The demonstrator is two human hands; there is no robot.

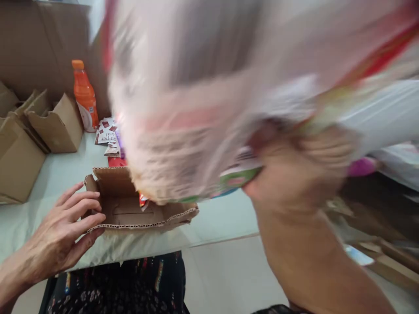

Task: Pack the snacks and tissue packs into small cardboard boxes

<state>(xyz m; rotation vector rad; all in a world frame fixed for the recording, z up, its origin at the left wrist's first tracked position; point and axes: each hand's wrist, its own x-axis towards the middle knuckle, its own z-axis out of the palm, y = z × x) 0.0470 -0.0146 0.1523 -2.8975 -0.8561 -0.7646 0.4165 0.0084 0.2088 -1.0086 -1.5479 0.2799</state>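
My right hand (294, 174) grips a large, mostly white plastic packet (183, 126) by its side and lower edge. Red, green and yellow print shows on it, but motion smears it and its contents cannot be made out. The packet hangs over the right part of a small open cardboard box (131, 226) on the table. At the left end of that box is my left hand (70, 231), fingers spread against its edge and thumb near the front wall. Inside the box, a small red-and-yellow wrapper (142, 199) shows just below the packet.
An orange drink bottle (85, 98) stands at the back left, with several sachets (107, 132) beside it. Brown cardboard boxes (62, 124) line the left side. The table (225, 218) ends just in front of the box. More cardboard (393, 266) lies at the lower right.
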